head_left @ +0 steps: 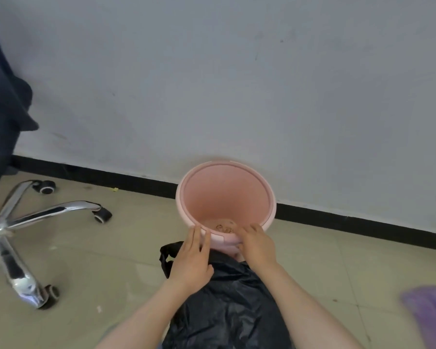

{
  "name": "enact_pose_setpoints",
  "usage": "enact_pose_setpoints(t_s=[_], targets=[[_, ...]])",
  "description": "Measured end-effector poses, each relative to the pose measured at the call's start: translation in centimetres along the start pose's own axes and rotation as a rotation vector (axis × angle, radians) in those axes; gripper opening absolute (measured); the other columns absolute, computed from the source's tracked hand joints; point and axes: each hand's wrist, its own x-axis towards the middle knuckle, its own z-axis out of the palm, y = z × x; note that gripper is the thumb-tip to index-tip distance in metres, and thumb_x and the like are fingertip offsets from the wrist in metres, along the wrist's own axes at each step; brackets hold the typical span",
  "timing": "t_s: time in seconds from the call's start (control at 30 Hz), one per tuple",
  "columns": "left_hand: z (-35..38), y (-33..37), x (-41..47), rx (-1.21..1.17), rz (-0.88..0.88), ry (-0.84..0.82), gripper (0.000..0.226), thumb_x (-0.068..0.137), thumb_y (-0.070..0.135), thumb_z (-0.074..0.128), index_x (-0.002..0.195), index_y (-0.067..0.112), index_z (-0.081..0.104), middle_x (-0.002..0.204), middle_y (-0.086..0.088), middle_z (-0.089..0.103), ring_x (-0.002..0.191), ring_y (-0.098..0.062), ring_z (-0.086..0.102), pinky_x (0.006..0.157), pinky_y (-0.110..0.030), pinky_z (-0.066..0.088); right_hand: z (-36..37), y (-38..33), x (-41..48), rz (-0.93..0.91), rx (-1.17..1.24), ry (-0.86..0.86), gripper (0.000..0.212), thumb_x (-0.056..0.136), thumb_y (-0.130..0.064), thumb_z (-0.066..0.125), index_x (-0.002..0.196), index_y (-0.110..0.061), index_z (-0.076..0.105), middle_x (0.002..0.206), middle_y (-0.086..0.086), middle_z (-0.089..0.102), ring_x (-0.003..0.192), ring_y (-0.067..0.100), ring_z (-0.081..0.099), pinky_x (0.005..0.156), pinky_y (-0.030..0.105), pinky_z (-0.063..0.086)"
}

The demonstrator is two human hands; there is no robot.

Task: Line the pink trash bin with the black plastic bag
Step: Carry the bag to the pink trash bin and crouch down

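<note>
The pink trash bin (225, 195) stands on the floor against the wall, its mouth facing me, with some brownish bits at its bottom. The black plastic bag (227, 303) lies crumpled on the floor just in front of it, under my forearms, one handle loop showing at the left. My left hand (190, 260) rests flat with fingers apart, fingertips touching the bin's near rim. My right hand (257, 244) has its fingers curled over the near rim. Whether either hand pinches the bag's edge is hidden.
An office chair with a chrome star base (23, 222) and black castors stands at the left. A grey wall with a black baseboard (350, 222) runs behind the bin. Something purple and blurred (431, 313) sits at the lower right on the tiled floor.
</note>
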Motion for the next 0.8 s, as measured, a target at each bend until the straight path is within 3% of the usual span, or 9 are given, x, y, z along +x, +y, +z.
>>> enact_pose_setpoints(t_s=[0.07, 0.2, 0.4, 0.53, 0.63, 0.67, 0.73, 0.8], targets=[[-0.2, 0.3, -0.3, 0.018, 0.021, -0.030, 0.075, 0.093, 0.025, 0.040, 0.142, 0.004, -0.013, 0.151, -0.023, -0.022, 0.140, -0.033, -0.020, 0.118, -0.037, 0.006, 0.0, -0.2, -0.4, 0.033, -0.041, -0.117, 0.046, 0.088, -0.015, 0.050, 0.133, -0.016, 0.039, 0.130, 0.012, 0.051, 0.117, 0.027, 0.044, 0.072, 0.035, 0.040], [0.1, 0.2, -1.5, 0.051, 0.040, -0.098, 0.075, 0.094, 0.023, 0.037, 0.139, -0.003, -0.016, 0.148, -0.025, -0.026, 0.139, -0.035, -0.022, 0.118, -0.038, -0.001, 0.5, -0.8, -2.1, 0.026, -0.084, -0.139, 0.048, 0.092, -0.013, 0.044, 0.137, -0.013, 0.029, 0.124, 0.018, 0.053, 0.106, 0.032, 0.052, 0.065, 0.032, 0.032], [0.3, 1.0, -2.2, 0.016, 0.107, -0.040, 0.073, 0.094, 0.024, 0.036, 0.139, -0.005, -0.014, 0.142, -0.018, -0.032, 0.140, -0.035, -0.021, 0.117, -0.037, -0.003, -0.7, -0.2, -3.8, 0.028, -0.107, -0.178, 0.036, 0.091, -0.018, 0.048, 0.126, -0.013, 0.041, 0.116, 0.016, 0.058, 0.099, 0.033, 0.057, 0.065, 0.032, 0.032], [1.3, 2.3, -3.6, -0.025, 0.114, -0.044, 0.076, 0.091, 0.025, 0.041, 0.139, -0.006, -0.010, 0.149, -0.026, -0.018, 0.131, -0.035, -0.028, 0.115, -0.037, -0.001, -1.9, 0.9, -5.1, -0.002, -0.140, -0.243, 0.041, 0.091, -0.019, 0.047, 0.130, -0.018, 0.037, 0.109, 0.018, 0.062, 0.082, 0.029, 0.052, 0.064, 0.032, 0.031], [1.5, 2.8, -3.8, 0.007, 0.066, 0.032, 0.092, 0.067, 0.037, 0.068, 0.134, -0.012, 0.028, 0.143, -0.035, 0.022, 0.129, -0.037, 0.003, 0.107, -0.041, 0.031, -3.5, 1.2, -5.3, 0.001, -0.105, -0.283, 0.040, 0.091, -0.021, 0.048, 0.130, -0.021, 0.039, 0.113, 0.015, 0.062, 0.097, 0.032, 0.058, 0.066, 0.032, 0.033], [1.6, 2.9, -3.9, 0.013, 0.068, 0.045, 0.090, 0.066, 0.035, 0.069, 0.133, -0.011, 0.031, 0.142, -0.035, 0.024, 0.129, -0.037, 0.005, 0.106, -0.042, 0.029, -4.4, 1.2, -5.0, 0.005, -0.074, -0.280, 0.039, 0.090, -0.023, 0.050, 0.128, -0.021, 0.043, 0.115, 0.013, 0.063, 0.102, 0.032, 0.058, 0.068, 0.032, 0.035], [1.6, 2.9, -4.1, -0.012, 0.133, 0.040, 0.080, 0.083, 0.023, 0.052, 0.140, -0.007, 0.004, 0.144, -0.027, -0.015, 0.130, -0.037, -0.019, 0.113, -0.040, 0.004, -6.9, 1.2, -4.3, -0.001, -0.024, -0.284, 0.033, 0.088, -0.026, 0.054, 0.121, -0.023, 0.051, 0.115, 0.007, 0.065, 0.105, 0.029, 0.058, 0.071, 0.031, 0.037], [1.6, 2.7, -4.1, -0.037, 0.118, -0.003, 0.074, 0.090, 0.019, 0.039, 0.140, -0.003, -0.011, 0.141, -0.021, -0.031, 0.135, -0.037, -0.026, 0.116, -0.039, -0.004, -9.7, 1.3, -3.2, -0.025, 0.013, -0.292, 0.030, 0.087, -0.027, 0.055, 0.117, -0.024, 0.055, 0.114, 0.001, 0.066, 0.105, 0.025, 0.058, 0.068, 0.028, 0.035]])
